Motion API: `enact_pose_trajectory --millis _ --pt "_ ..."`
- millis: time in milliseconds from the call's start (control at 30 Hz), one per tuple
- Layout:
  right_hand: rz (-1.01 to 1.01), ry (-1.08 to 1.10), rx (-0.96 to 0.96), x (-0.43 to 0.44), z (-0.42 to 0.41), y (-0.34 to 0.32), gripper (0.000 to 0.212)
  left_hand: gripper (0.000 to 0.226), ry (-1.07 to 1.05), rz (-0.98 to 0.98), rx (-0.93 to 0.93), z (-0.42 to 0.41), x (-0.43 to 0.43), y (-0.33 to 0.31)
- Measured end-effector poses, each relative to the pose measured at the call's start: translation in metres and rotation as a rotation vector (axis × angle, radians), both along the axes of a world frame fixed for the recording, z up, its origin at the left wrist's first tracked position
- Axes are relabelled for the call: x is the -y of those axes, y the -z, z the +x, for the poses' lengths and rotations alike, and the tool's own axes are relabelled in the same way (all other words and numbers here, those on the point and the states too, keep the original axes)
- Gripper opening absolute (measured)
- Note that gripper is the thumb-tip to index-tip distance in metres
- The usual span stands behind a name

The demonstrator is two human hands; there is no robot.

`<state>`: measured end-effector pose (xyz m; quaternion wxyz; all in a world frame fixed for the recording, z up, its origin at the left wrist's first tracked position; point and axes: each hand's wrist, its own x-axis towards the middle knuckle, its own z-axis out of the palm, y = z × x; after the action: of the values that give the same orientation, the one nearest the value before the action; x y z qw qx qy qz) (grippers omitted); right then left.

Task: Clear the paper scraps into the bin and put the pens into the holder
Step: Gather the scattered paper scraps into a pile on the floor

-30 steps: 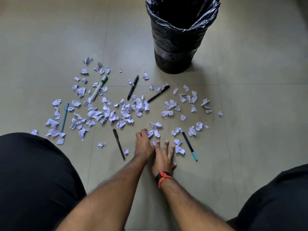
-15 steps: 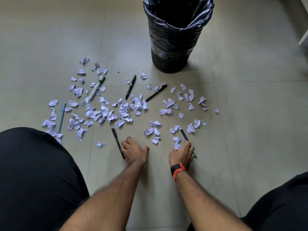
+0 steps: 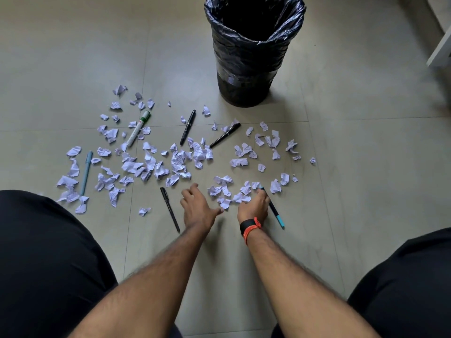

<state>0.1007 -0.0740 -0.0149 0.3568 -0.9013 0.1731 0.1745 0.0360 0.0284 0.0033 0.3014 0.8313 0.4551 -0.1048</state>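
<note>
Both forearms are reaching down to the smooth tiled floor (image 3: 73, 57). The left hand (image 3: 199, 208) is lying spread and empty; the right hand (image 3: 253, 206) is curling over crumpled paper scraps (image 3: 240, 197), beside a teal-capped pen (image 3: 275, 213), near of the bag-lined bin (image 3: 249, 57).

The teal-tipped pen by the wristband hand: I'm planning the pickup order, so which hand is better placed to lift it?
The right hand. It rests against the teal-tipped pen, fingers curled beside its barrel. The left hand lies across a gap, nearer the black pen.
</note>
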Motion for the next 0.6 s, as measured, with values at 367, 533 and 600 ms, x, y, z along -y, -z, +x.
enact_pose_trajectory --millis 367,533,600 --pt "0.218 0.023 0.129 -0.002 0.071 -0.017 0.04 0.09 -0.13 -0.225 0.196 0.046 -0.024 0.005" --pt "0.021 0.209 0.121 0.047 0.091 -0.016 0.047 0.111 -0.177 -0.024 0.1 0.034 -0.009 0.003" --pt "-0.032 0.261 0.0 0.063 0.092 -0.006 0.054 0.127 -0.137 -0.011 0.012 0.024 -0.002 0.009"
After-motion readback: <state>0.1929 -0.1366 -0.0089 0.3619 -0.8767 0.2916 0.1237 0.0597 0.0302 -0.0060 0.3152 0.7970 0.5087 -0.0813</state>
